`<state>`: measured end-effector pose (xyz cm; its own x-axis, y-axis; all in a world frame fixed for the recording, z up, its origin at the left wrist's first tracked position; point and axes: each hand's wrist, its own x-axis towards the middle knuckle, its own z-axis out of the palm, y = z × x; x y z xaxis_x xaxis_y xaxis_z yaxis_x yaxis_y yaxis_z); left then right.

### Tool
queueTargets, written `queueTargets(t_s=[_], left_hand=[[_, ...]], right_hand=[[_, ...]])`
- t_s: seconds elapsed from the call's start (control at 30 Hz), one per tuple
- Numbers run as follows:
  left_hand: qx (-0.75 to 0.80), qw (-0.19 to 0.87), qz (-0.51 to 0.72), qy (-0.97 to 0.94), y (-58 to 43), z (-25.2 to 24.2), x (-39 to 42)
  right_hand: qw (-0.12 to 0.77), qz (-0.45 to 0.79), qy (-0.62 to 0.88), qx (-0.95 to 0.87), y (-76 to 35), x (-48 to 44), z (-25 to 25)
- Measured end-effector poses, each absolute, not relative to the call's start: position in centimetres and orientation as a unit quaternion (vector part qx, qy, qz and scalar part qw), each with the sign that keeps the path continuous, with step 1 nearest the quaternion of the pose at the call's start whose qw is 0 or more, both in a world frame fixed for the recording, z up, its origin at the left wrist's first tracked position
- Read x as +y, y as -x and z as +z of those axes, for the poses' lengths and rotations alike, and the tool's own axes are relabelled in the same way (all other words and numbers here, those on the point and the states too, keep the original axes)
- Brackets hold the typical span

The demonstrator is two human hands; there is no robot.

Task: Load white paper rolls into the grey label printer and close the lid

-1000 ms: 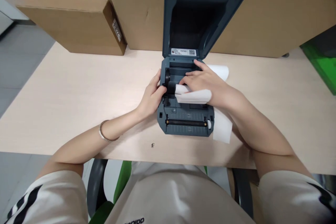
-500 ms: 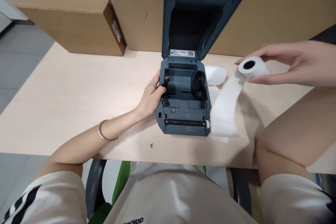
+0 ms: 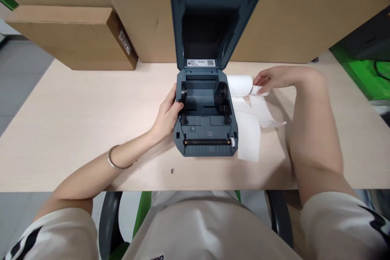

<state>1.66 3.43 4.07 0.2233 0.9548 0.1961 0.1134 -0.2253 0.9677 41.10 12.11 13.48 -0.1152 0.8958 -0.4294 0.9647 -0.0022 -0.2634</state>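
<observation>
A dark grey label printer (image 3: 202, 124) stands on the table with its lid (image 3: 213, 40) raised. Its roll bay holds no roll, and a black roller runs across the front. My left hand (image 3: 167, 114) grips the printer's left side, thumb over the rim. To the right, my right hand (image 3: 269, 79) has its fingers and thumb around a small white paper roll (image 3: 261, 90), low at the table. That roll's loose strip (image 3: 263, 111) trails toward me. Just left of it lies a wider white paper roll (image 3: 240, 86), its strip (image 3: 249, 134) spread beside the printer.
A cardboard box (image 3: 73, 38) stands at the back left, against a large cardboard wall (image 3: 283, 16) behind the printer. A green and black object (image 3: 365, 61) is at the right edge. A tiny dark mark (image 3: 172, 171) shows near the table's front edge.
My right hand has brought the small paper roll down and left, from the air to the table beside the wider roll. My left hand stays on the printer. The view has shifted slightly.
</observation>
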Motion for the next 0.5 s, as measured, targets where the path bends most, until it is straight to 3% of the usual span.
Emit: queueTargets(t_s=[0.17, 0.37, 0.5], left_hand=[[0.428, 0.457, 0.457, -0.632, -1.7, 4.3, 3.4], [0.422, 0.451, 0.460, -0.638, -1.8, 4.5, 3.4], [0.410, 0.465, 0.464, -0.633, -1.8, 4.3, 3.4]], right_hand=[[0.027, -0.242, -0.630, 0.738, -40.0, 11.3, 14.6], [0.067, -0.247, -0.570, 0.781, -35.1, 12.2, 12.5], [0.033, -0.191, -0.574, 0.796, -36.1, 11.0, 14.4]])
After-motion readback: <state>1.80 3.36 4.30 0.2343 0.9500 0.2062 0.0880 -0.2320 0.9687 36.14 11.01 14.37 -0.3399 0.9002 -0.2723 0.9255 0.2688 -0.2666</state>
